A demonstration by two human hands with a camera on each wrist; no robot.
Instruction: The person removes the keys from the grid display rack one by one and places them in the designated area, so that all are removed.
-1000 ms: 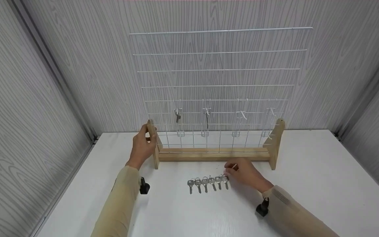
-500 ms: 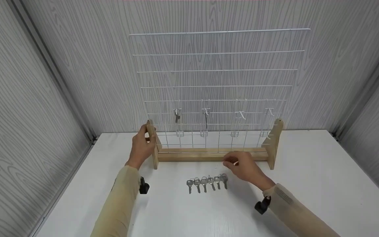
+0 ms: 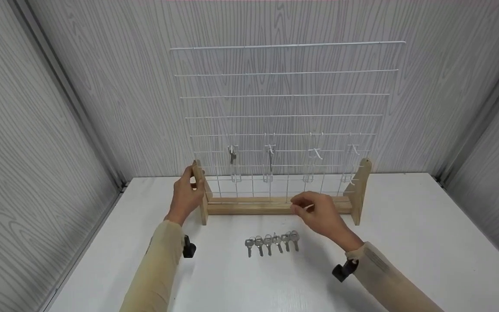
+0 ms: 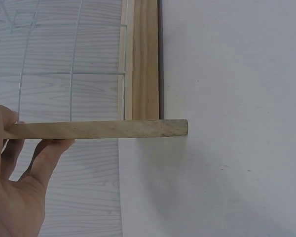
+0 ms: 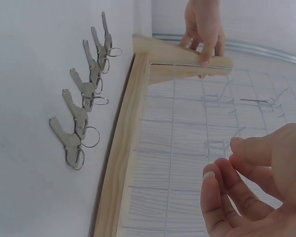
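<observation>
My left hand [image 3: 185,195] grips the left wooden side piece [image 4: 98,130] of a white wire grid rack [image 3: 288,116], fingers on one face and thumb on the other. In front of the rack's wooden base bar [image 3: 249,209], my right hand [image 3: 321,214] hovers with fingers loosely bent. The right wrist view shows nothing between its thumb and fingertips. Several silver keys [image 3: 249,243] with rings lie in a row on the white table, below and left of that hand. One key [image 3: 232,156] hangs from the leftmost hook, and another thin dark key [image 3: 270,161] hangs from the second.
Two white hooks on the grid's right half, one being this hook [image 3: 317,153], carry nothing. The right wooden side piece [image 3: 361,190] stands beyond my right hand. Grey wood-grain panels [image 3: 448,86] enclose the table [image 3: 409,225] at the back and sides.
My right hand has moved up and away from the rightmost key in the row, toward the base bar, and that key stays on the table. My left hand keeps its place.
</observation>
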